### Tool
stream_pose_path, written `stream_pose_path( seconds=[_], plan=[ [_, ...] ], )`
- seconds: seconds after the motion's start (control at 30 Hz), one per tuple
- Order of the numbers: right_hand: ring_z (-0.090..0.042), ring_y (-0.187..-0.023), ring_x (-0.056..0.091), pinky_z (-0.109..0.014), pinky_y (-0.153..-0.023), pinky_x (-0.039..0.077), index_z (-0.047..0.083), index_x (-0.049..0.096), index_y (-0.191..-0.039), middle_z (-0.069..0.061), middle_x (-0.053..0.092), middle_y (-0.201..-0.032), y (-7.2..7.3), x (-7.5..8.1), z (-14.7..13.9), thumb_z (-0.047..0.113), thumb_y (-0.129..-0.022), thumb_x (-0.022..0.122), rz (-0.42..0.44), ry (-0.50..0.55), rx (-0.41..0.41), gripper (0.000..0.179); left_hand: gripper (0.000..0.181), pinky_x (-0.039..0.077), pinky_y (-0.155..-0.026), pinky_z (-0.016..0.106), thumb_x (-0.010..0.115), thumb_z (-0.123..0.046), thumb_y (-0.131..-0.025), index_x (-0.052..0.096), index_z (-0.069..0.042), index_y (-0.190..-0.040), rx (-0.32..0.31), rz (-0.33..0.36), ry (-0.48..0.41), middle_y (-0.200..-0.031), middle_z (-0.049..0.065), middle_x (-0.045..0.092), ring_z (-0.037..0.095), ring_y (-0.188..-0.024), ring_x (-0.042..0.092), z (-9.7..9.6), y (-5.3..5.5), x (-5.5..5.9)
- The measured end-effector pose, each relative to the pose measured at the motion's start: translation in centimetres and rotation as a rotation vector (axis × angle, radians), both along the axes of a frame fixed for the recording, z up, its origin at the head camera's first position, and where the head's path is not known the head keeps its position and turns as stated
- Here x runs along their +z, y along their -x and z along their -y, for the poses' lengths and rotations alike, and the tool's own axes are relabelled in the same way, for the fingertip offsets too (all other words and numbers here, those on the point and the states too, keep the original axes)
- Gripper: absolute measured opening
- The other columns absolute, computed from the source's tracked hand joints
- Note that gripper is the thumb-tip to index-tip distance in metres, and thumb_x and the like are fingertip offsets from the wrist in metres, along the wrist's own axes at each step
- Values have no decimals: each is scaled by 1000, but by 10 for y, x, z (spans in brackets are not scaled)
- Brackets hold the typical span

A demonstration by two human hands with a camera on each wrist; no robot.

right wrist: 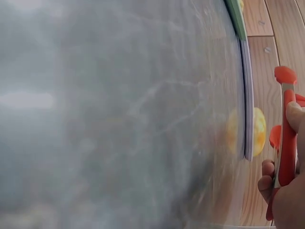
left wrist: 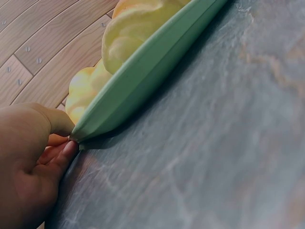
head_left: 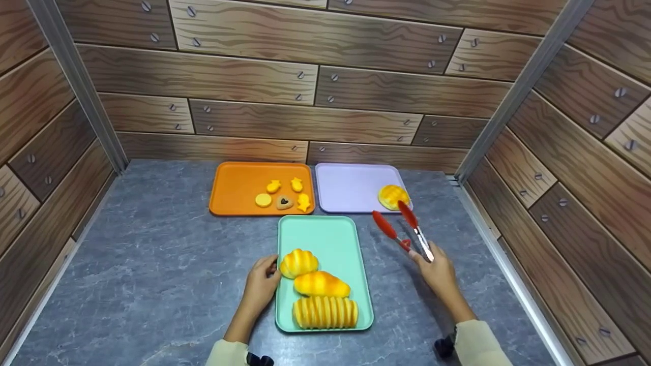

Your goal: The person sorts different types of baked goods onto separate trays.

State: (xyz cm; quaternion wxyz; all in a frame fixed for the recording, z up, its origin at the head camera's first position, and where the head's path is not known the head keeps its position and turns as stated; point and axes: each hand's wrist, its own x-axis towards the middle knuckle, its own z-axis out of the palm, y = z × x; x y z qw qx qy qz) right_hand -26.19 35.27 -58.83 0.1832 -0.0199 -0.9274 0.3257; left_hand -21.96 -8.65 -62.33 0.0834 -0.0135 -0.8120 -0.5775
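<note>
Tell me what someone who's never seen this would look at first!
Probably the three golden breads bunched toward the near end of the mint-green tray. Next might be the red-tipped tongs, spread open in the person's right grip, near the round bun on the lilac tray. The bright orange tray at the back, left of the lilac one, also pops out, with five little pieces on it.
</note>
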Motion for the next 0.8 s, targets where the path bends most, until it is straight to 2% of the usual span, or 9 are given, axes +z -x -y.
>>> stream_pose_path(
  seconds=[0.13,0.23,0.33,0.5,0.7,0.8],
  plan=[
    [-48,-114,59,-61,-95,46,-3,56,-138,-30,63,-125,-11,2,4,29,-91,75,63,-20,42,60,41,54,-94,41,62,-2,-92,61,8,-132,5,-5,5,-126,22,63,28,-104,65,0,1,0],
    [-48,-119,58,-62,-98,45,-1,54,-141,-28,61,-129,-17,3,10,33,-92,74,84,-58,69,62,40,54,-93,40,63,-2,-92,61,9,-131,7,-7,5,-126,22,63,27,-104,64,0,1,0],
    [-46,-117,59,-61,-96,46,0,57,-138,-25,64,-126,-21,4,18,32,-90,75,46,-114,106,60,40,54,-92,40,63,-2,-93,61,9,-131,7,-11,1,-125,23,63,28,-103,64,0,0,0],
    [-41,-112,63,-58,-94,49,-3,61,-132,-22,68,-121,-23,3,33,24,-88,77,-68,-206,204,55,41,54,-92,41,63,-1,-92,60,10,-131,4,-11,-10,-125,24,63,29,-103,65,1,-1,0],
    [-38,-113,62,-57,-95,49,-2,61,-133,-19,67,-125,-23,4,48,23,-88,77,-64,-263,268,54,41,54,-93,44,62,-2,-93,60,10,-132,-8,-12,-9,-125,24,63,30,-105,65,1,-2,0],
    [-37,-110,63,-54,-96,48,-2,62,-132,-17,69,-122,-21,5,55,22,-88,76,-92,-299,315,52,41,54,-94,45,62,-2,-93,60,9,-133,-12,-13,-9,-124,23,63,30,-105,65,1,-1,-1]
  ],
)
